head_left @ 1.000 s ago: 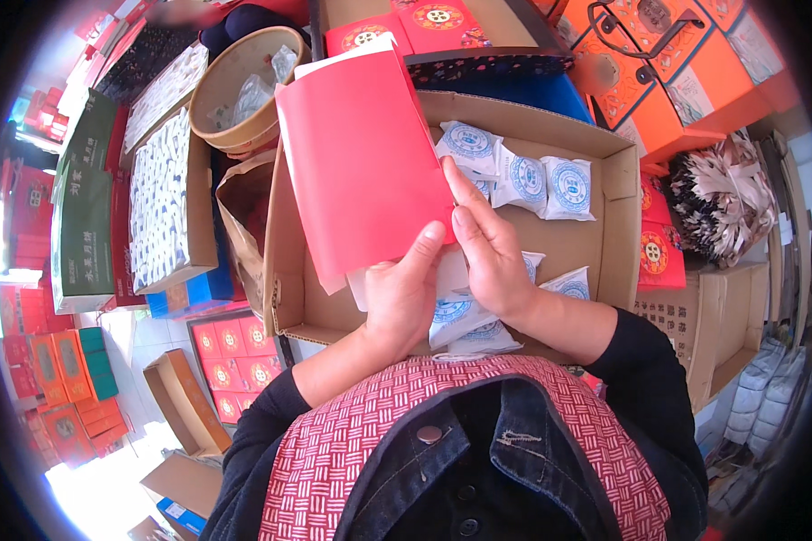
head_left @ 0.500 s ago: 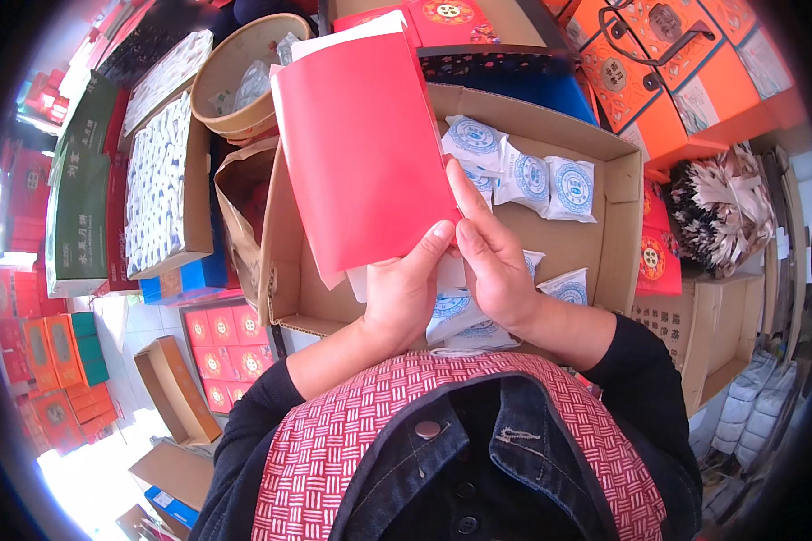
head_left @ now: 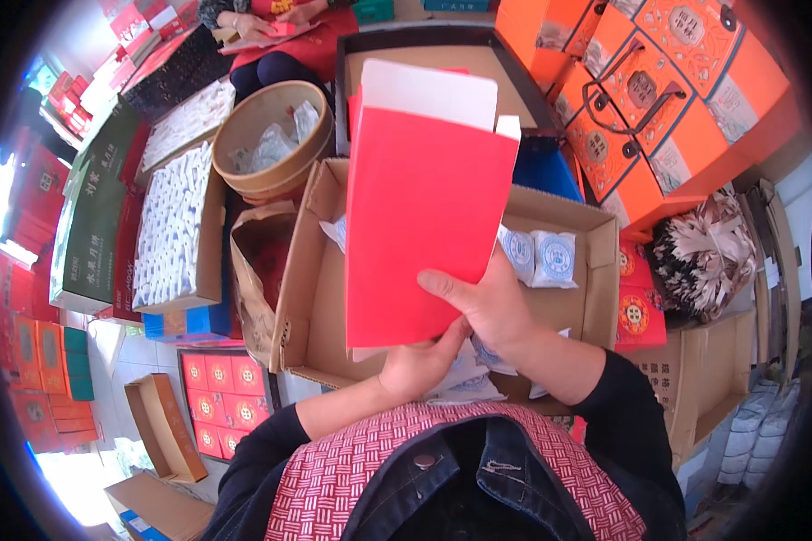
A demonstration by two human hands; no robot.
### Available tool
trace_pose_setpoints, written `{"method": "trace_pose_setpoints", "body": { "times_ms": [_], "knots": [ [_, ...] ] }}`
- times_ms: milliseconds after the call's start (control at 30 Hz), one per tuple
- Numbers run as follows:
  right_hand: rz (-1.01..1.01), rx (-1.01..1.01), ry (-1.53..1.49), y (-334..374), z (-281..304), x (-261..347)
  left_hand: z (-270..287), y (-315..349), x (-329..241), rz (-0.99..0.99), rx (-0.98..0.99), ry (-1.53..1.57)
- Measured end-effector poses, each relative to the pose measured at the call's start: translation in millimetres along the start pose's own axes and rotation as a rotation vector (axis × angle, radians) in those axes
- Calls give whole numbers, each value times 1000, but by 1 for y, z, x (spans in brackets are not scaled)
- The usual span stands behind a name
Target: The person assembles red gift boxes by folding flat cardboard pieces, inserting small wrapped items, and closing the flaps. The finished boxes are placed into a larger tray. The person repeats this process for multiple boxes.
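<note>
A red folding carton (head_left: 429, 216) with white flaps at its far end is held up in front of me. My right hand (head_left: 496, 302) grips its lower right edge, the thumb lying on the red face and the fingers behind. Under the near edge, my left hand (head_left: 419, 361) pinches the carton close to my right fingers; part of its grip is hidden. Below the carton stands a shallow brown cardboard box (head_left: 595, 298). Inside that box lie several white packets with blue round prints (head_left: 553, 259), some partly covered by my hands and the carton.
Left of the box are a brown paper bag (head_left: 260, 270), a round tub (head_left: 266, 185) with clear plastic in it, and a tray of white packets (head_left: 176, 225). Orange gift boxes (head_left: 645, 99) stack at the far right. Across from me, another person's hands (head_left: 271, 20) handle red material.
The carton has swung more upright and moved to the right, its far end opening out. My right thumb now lies on its face, and my left hand has slipped under the near edge.
</note>
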State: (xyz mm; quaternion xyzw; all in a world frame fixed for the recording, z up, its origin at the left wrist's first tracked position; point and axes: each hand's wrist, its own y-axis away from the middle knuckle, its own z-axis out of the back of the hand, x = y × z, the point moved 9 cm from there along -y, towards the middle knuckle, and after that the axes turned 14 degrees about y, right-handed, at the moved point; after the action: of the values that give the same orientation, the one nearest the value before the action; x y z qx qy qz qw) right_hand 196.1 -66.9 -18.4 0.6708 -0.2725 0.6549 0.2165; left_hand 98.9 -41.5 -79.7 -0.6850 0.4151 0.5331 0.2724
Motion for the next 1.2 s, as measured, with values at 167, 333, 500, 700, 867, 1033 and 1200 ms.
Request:
{"method": "trace_pose_setpoints", "body": {
  "times_ms": [167, 333, 500, 700, 867, 1033, 1200],
  "knots": [
    [-3, -56, -10, -1, 13, -27, -6, 5, 21, 446, 196, 19],
    [8, -73, -55, -8, 47, -18, -23, 38, -86, -95, 752, -271],
    [14, 11, 175, 11, 21, -8, 41, -14, -146, -673, -128, -327],
    [279, -11, 190, 11, 27, 35, 50, -29, -103, -523, -4, -128],
    [367, 67, 216, -22, 35, 61, 38, -44, -111, -473, 115, 32],
    [229, 6, 216, -34, 37, 55, 48, -84, -149, -414, 43, 236],
    [32, 96, -74, -56, 48, 14, 62, -115, -95, -136, -12, 260]
  ]
}}
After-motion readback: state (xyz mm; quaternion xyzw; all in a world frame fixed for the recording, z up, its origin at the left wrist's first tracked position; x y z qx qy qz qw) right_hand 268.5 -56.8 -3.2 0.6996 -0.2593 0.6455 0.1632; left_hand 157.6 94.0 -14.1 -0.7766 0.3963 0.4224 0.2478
